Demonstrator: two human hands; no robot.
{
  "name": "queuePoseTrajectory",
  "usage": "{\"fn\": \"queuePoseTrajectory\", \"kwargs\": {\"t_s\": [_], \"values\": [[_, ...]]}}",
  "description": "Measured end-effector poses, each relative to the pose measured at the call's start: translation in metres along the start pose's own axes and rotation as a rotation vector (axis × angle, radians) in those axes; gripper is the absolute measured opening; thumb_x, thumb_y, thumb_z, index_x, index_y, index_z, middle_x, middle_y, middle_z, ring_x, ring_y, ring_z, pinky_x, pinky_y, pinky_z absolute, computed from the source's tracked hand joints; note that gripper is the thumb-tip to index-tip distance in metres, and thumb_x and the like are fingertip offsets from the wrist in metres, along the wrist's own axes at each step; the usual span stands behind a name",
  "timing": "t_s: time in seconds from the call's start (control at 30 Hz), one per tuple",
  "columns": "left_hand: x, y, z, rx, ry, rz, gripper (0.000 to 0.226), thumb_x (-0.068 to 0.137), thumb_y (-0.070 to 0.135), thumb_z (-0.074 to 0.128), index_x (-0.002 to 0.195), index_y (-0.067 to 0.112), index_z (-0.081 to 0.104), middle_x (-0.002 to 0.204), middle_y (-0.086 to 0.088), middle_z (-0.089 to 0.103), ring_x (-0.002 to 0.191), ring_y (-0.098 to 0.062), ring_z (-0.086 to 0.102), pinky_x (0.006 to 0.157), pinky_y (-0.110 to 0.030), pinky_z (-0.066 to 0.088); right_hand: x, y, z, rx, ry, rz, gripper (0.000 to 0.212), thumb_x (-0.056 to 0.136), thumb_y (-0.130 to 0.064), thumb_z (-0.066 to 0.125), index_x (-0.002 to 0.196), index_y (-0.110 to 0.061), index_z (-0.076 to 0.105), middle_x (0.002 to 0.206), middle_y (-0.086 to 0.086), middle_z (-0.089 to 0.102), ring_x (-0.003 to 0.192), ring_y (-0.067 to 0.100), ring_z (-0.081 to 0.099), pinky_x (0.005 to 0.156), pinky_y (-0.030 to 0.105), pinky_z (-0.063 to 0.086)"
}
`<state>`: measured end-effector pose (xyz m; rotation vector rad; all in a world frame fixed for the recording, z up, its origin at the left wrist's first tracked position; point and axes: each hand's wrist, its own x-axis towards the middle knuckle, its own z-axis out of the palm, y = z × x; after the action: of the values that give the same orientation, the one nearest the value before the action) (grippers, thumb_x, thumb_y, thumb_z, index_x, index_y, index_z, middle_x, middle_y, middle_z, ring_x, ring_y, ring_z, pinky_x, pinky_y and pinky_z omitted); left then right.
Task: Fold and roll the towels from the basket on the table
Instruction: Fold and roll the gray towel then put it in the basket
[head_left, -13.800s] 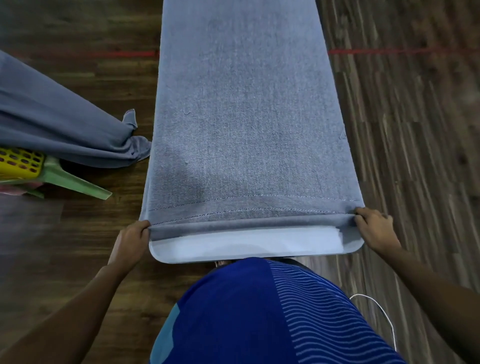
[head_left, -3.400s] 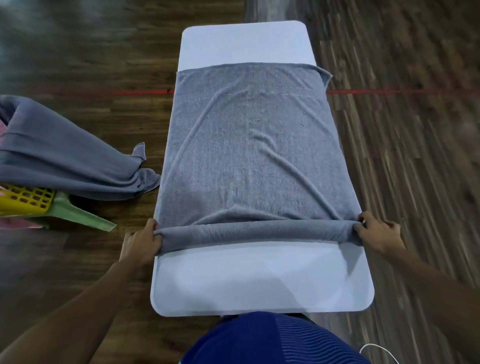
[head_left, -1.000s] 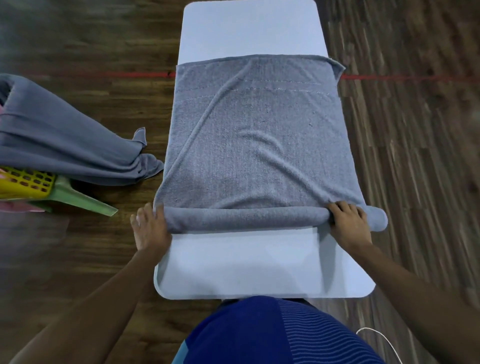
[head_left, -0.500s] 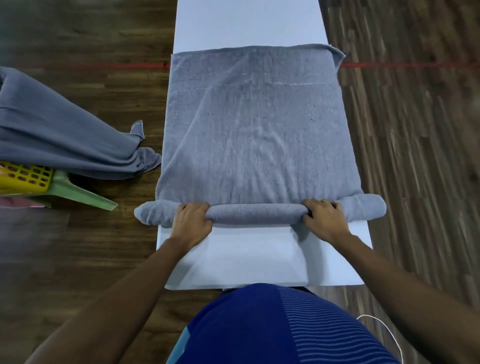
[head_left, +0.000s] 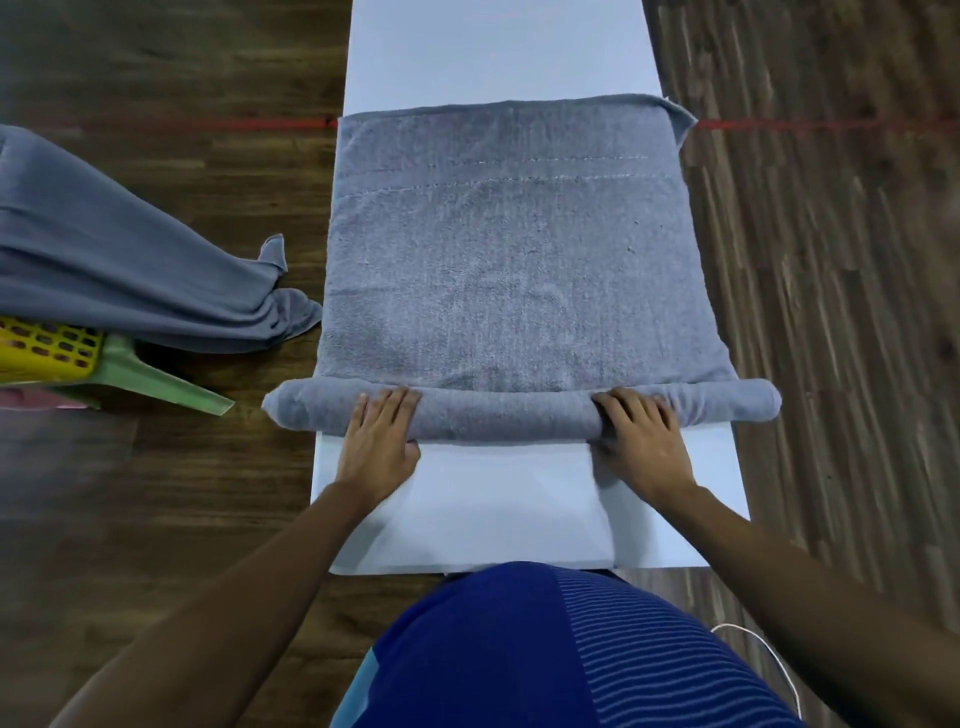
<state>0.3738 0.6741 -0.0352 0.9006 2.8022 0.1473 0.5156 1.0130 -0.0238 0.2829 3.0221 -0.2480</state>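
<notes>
The fingers (head_left: 389, 404) of the left hand (head_left: 376, 447) are lying straight and close together over the top of the rolled section (head_left: 509, 413) of the grey towel (head_left: 509, 270), and the fingers (head_left: 626, 408) of the right hand (head_left: 644, 447) are lying the same way, slightly fanned. At the far left, a second grey towel (head_left: 130, 275) is draping over the yellow basket (head_left: 47, 348) and covering most of it; only a perforated corner is showing. A green plastic piece (head_left: 156, 382) is projecting from beside the basket across the wooden floor (head_left: 156, 519), and a red line (head_left: 208, 123) is crossing the floor behind it. In the centre, the white table (head_left: 493, 41) is carrying the towel, which is lying flat on its middle part, with the far hem reaching the red line. The rolled section is spanning the table crosswise, with both ends overhanging the table edges. The left hand is pressing the roll left of centre and the right hand right of centre; both palms are resting on the bare table surface just behind the roll. The person's blue shirt (head_left: 545, 649) and forearms are blocking the near table edge. At the lower right, a white cable (head_left: 769, 660) is lying on the floor.
</notes>
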Motion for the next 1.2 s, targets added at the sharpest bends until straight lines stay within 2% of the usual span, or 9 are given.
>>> {"fn": "queuePoseTrajectory", "kwargs": {"t_s": [0.2,0.4,0.47,0.57,0.67,0.77,0.87,1.0,1.2], "values": [[0.015,-0.008,-0.018,-0.005,-0.029,-0.046,0.041,0.077,0.028,0.056,0.115,0.013,0.063,0.110,-0.010,0.067,0.104,-0.032,0.060,0.104,-0.048,0.038,0.021,0.015,-0.009,0.033,-0.077,0.051,0.046,0.078,-0.034,0.047,0.120,-0.024,0.059,0.116,0.001,0.066,0.111,0.025,0.057,0.104,0.039,0.025],[0.027,-0.019,-0.039,-0.277,-0.380,-0.158,0.031,0.078,0.045,0.037,0.096,0.023,0.049,0.090,-0.009,0.066,0.078,-0.031,0.059,0.073,-0.040,0.050,0.052,0.031,-0.046,0.243,-0.714,0.136,0.052,0.066,-0.055,0.044,0.110,-0.031,0.057,0.116,0.004,0.064,0.100,0.025,0.057,0.091,0.043,0.046],[0.031,-0.023,-0.040,-0.305,-0.339,-0.169,0.030,0.075,0.045,0.041,0.095,0.024,0.049,0.091,-0.007,0.063,0.081,-0.029,0.057,0.076,-0.043,0.049,0.056,0.037,-0.046,0.217,-0.630,0.178,0.045,0.072,-0.054,0.054,0.111,-0.031,0.056,0.115,0.001,0.061,0.102,0.023,0.054,0.094,0.043,0.042],[0.030,-0.024,-0.033,-0.186,-0.022,-0.152,0.026,0.081,0.027,0.059,0.103,0.013,0.058,0.099,-0.013,0.061,0.089,-0.033,0.056,0.080,-0.044,0.045,0.049,0.040,-0.035,0.070,-0.209,0.247,0.036,0.084,-0.041,0.065,0.114,-0.022,0.058,0.114,0.007,0.056,0.110,0.032,0.052,0.094,0.047,0.037],[0.024,-0.009,-0.027,-0.151,0.137,-0.081,0.028,0.092,0.029,0.055,0.109,0.008,0.062,0.105,-0.014,0.064,0.096,-0.034,0.058,0.086,-0.045,0.044,0.038,0.028,-0.025,0.053,0.084,0.160,0.036,0.089,-0.047,0.052,0.106,-0.017,0.061,0.106,0.009,0.060,0.101,0.035,0.056,0.085,0.046,0.039],[0.010,-0.006,-0.014,-0.071,-0.008,0.042,0.056,0.087,0.053,0.053,0.125,0.013,0.057,0.122,-0.010,0.062,0.109,-0.031,0.056,0.100,-0.047,0.041,0.020,0.019,-0.015,0.057,-0.049,0.042,0.054,0.080,-0.066,0.056,0.118,-0.028,0.057,0.119,-0.001,0.058,0.111,0.026,0.053,0.098,0.046,0.029],[0.003,-0.013,-0.010,0.006,-0.109,0.025,0.061,0.081,0.039,0.064,0.135,0.014,0.049,0.134,-0.010,0.055,0.120,-0.031,0.052,0.108,-0.045,0.035,0.004,0.024,-0.001,0.012,-0.162,0.046,0.074,0.070,-0.059,0.072,0.135,-0.031,0.047,0.134,-0.002,0.052,0.124,0.026,0.047,0.112,0.052,0.021],[0.007,-0.012,-0.020,-0.052,-0.116,-0.008,0.049,0.079,0.034,0.057,0.125,0.018,0.058,0.121,-0.005,0.064,0.107,-0.027,0.059,0.100,-0.040,0.041,0.010,0.032,-0.008,0.047,-0.164,0.039,0.053,0.077,-0.037,0.063,0.129,-0.033,0.054,0.127,-0.002,0.056,0.120,0.024,0.050,0.109,0.045,0.026],[0.026,-0.020,-0.042,-0.334,-0.390,-0.085,0.035,0.072,0.047,0.042,0.096,0.021,0.048,0.088,-0.004,0.063,0.078,-0.024,0.059,0.074,-0.041,0.051,0.040,0.033,-0.036,0.080,-0.558,0.077,0.044,0.075,-0.039,0.058,0.117,-0.025,0.060,0.124,0.002,0.050,0.120,0.026,0.044,0.099,0.044,0.037]]}}
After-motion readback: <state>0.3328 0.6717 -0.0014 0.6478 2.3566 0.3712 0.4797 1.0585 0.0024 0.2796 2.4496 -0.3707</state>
